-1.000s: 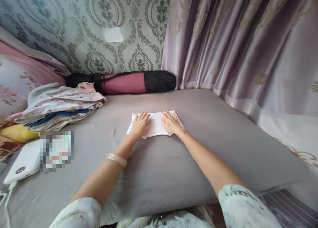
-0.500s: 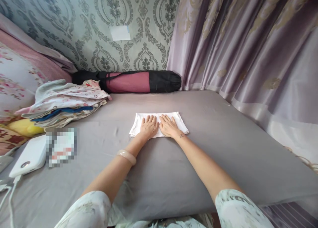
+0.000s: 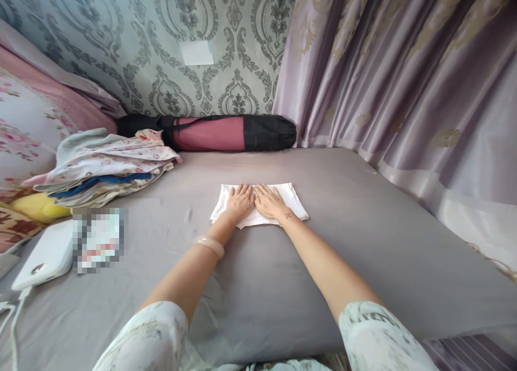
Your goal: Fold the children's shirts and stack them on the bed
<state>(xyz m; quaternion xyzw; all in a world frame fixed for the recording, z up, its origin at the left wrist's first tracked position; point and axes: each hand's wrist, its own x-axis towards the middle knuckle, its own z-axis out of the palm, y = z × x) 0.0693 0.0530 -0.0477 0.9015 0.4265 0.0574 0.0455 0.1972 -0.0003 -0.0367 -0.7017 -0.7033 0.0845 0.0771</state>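
Observation:
A folded white cloth [image 3: 297, 203] lies flat on the grey bed sheet [image 3: 258, 285], in the middle of the view. My left hand [image 3: 241, 201] rests palm down on its left half, fingers stretched forward. Close beside it, my right hand [image 3: 269, 201] presses flat on the cloth near its centre, fingers also extended. The hands almost touch at their inner edges. Both palms hide part of the fabric beneath them. A pale bangle [image 3: 209, 245] circles my left forearm.
To the left stands a pile of folded clothes [image 3: 109, 166], with a white power bank [image 3: 46, 255] and its cable nearer me. Beside that is a blurred-out object [image 3: 100, 240]. A pink and black rolled bag [image 3: 210, 133] lies along the wall; curtains [image 3: 388, 75] hang at right.
Both hands have slid slightly to the left over the cloth, the right one more, so they now sit closer together. The cloth remains folded in about the same place.

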